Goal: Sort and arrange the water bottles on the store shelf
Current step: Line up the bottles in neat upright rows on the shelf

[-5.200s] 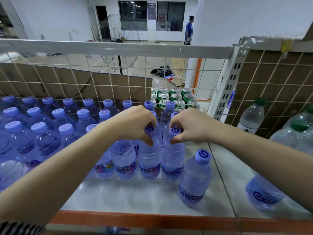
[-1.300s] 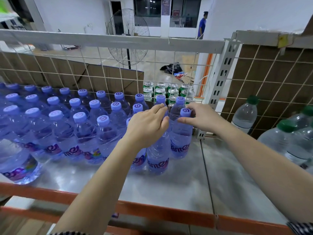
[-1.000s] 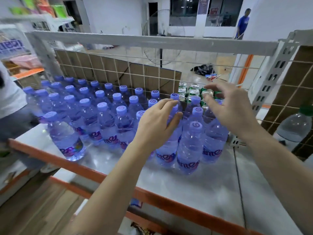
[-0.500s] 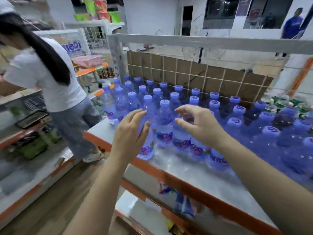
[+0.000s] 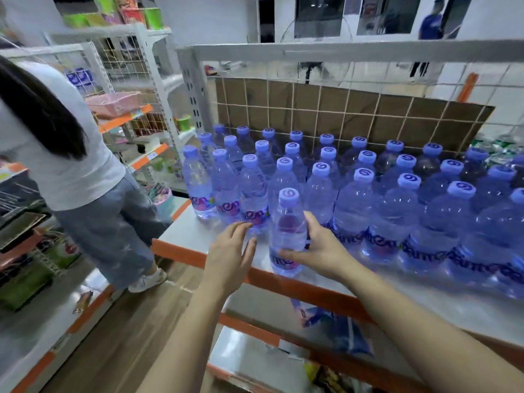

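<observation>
Right hand [image 5: 317,251] gripped a lone bottle [image 5: 287,234] near the shelf [image 5: 297,283] front edge, upright, left hand [image 5: 229,256] spread beside it, rows of bottles [image 5: 368,194] behind, a person in white [image 5: 56,143] stood left.

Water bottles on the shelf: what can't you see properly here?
Head view only:
- Label of the front bottle: partly covered by the right hand.
- The bottle rows at the right: cut off by the picture edge, so uncountable.
- The green-topped items behind them: blurred.
- The packs on the lower shelf: partly hidden by the orange rim.
</observation>
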